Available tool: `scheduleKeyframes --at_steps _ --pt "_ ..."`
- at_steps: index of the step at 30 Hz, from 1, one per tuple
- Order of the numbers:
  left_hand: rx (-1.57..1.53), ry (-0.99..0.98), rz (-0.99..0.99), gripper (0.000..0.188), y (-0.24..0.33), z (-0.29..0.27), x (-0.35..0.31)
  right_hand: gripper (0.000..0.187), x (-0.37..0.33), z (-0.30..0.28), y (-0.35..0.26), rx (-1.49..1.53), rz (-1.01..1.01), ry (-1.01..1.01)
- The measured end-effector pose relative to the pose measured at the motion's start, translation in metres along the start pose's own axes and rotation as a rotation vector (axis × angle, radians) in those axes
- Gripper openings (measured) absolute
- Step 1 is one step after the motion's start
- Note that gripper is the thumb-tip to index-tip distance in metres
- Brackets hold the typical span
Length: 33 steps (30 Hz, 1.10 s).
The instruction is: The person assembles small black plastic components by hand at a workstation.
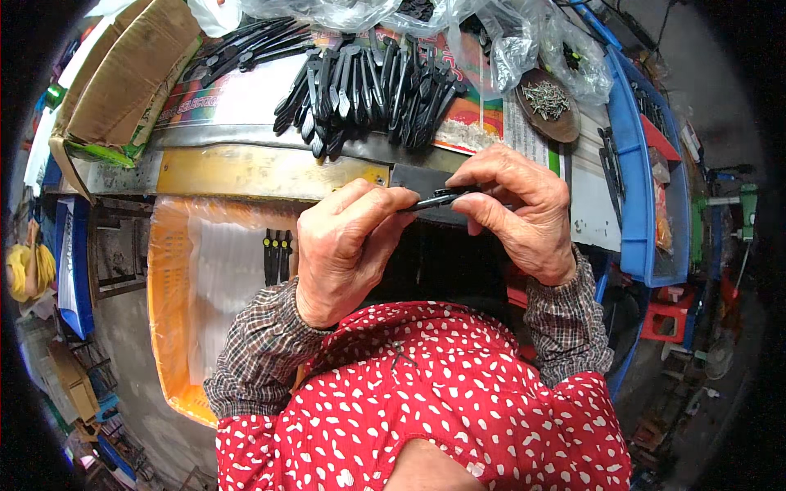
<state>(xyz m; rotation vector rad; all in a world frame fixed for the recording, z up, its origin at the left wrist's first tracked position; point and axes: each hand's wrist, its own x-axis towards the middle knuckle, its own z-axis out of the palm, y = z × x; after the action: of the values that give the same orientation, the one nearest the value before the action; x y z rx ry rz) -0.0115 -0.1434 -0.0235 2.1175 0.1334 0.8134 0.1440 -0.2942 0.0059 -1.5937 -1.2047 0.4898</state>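
Observation:
Between my two hands, above the near edge of the workbench, is a slim black handle-like piece (446, 197). My left hand (348, 237) pinches its left end between thumb and fingers. My right hand (520, 209) has thumb and forefinger closed on the other end, with the fingers curled. The fingers cover part of the piece, so its exact kind is unclear. Just beyond my hands lies a heap of similar black handle-like pieces (360, 90), some showing shiny metal. To the right of the heap, a round brown dish (561, 127) holds many small metal pins or screws (546, 100).
An open cardboard box (123, 78) stands at the far left. Below the bench edge is an orange basket (169, 270) with black, yellow-dotted pieces (277, 255) in it. A blue crate (634, 184) stands on the right, and clear plastic bags (512, 49) lie at the back.

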Motion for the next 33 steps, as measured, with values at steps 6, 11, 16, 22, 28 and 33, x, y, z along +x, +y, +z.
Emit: scheduleKeyframes --at_steps 6,11,16,22,28,33 --pt "0.030 0.000 0.036 0.022 0.000 -0.001 0.000 0.013 0.000 0.002 -0.002 0.066 0.028 0.021" --pt "0.092 0.000 0.107 0.023 -0.003 -0.001 0.001 0.012 0.000 0.001 -0.002 0.082 0.063 -0.012" --pt "0.160 0.023 0.159 0.025 -0.006 -0.001 -0.001 0.012 -0.001 0.004 -0.001 0.141 0.139 -0.015" --pt "0.191 0.011 0.174 0.025 -0.007 0.000 -0.001 0.013 -0.002 0.004 0.001 0.156 0.200 -0.034" --pt "0.100 -0.009 0.129 0.025 -0.012 0.000 -0.003 0.011 -0.001 0.004 0.005 0.112 0.114 -0.049" --pt "0.043 -0.039 0.055 0.024 -0.012 0.001 -0.003 0.011 -0.001 0.004 0.009 0.079 0.062 -0.060"
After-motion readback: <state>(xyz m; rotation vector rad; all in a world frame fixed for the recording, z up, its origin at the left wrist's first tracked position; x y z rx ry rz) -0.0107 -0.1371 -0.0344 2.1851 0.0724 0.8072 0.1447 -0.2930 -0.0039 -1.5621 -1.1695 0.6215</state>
